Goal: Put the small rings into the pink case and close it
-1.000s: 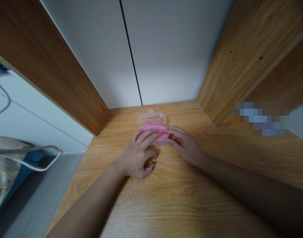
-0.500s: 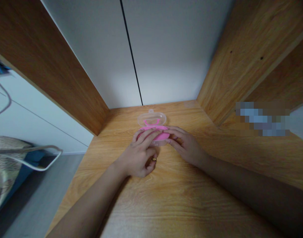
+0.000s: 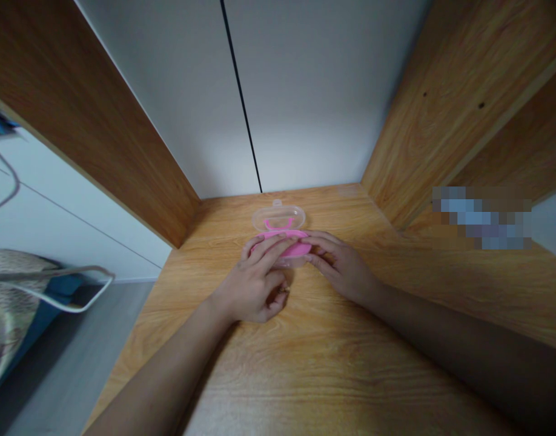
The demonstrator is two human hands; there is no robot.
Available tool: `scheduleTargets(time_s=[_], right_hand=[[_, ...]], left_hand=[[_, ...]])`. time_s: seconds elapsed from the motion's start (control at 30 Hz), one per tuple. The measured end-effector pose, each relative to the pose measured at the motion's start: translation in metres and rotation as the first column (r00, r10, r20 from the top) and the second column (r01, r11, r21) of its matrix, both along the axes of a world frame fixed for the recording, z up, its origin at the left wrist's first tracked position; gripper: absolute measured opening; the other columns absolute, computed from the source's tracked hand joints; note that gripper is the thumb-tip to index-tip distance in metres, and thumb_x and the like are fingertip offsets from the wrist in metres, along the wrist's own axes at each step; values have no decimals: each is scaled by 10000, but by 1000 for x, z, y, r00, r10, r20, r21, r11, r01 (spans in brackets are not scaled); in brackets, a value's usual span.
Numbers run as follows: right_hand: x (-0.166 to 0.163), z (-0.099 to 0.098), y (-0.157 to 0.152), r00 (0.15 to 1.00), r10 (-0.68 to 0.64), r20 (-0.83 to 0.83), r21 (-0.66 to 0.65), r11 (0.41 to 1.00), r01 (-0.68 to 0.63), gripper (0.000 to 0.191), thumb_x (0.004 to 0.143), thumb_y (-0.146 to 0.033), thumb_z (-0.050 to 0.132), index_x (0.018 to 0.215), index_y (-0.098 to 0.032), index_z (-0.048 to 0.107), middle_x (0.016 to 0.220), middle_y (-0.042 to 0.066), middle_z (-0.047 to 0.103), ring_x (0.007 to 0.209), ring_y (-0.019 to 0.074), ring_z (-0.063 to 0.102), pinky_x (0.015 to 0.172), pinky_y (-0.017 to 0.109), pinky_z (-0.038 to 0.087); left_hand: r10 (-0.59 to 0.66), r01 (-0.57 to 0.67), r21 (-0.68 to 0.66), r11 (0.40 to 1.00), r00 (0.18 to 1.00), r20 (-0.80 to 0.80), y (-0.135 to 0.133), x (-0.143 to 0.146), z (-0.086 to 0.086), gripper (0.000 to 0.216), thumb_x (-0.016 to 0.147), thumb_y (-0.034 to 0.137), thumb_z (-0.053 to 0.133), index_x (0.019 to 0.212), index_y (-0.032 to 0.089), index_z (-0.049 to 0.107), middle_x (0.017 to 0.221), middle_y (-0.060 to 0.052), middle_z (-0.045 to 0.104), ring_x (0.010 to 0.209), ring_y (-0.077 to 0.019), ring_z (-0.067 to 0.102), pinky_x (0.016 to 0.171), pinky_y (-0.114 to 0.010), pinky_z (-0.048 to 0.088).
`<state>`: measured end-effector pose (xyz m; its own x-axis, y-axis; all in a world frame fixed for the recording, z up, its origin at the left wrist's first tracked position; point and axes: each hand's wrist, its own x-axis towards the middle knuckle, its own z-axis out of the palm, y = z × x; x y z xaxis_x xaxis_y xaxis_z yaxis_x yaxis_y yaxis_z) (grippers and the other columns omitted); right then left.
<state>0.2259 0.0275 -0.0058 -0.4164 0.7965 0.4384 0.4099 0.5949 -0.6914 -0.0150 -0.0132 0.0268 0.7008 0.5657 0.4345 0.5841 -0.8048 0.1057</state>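
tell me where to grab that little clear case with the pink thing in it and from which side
Take the clear case by its two short ends, one from the left and one from the right, probably pinching the lower half. Its lid stands open toward the back wall, so the top is a poor hold. It lies flat on the wooden desk; the left hand and right hand already rest their fingertips on it from those sides.

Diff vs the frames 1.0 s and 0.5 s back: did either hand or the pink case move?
Almost nothing. The left hand curled its thumb slightly inward, so the small ring-like thing seen by it earlier is now mostly hidden. Nothing was picked up or let go. Unchanged: both hands' fingertips rest on the pink case, the right hand at its right end, the clear lid open behind, all on the wooden desk.
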Motion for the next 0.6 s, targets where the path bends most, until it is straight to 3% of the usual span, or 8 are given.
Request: scheduleTargets(time_s=[0.6], right_hand=[[0, 1, -1, 1000, 9, -12, 22, 1000, -9, 343, 970, -281, 573, 1309, -303, 617, 1297, 66, 644, 1186, 231, 622, 1046, 444, 510]], left_hand=[[14, -22, -89, 996, 996, -86, 0, -3, 4, 199, 736, 286, 662, 902, 205, 737, 1600, -113, 365, 1451, -379, 327, 1185, -582, 170]])
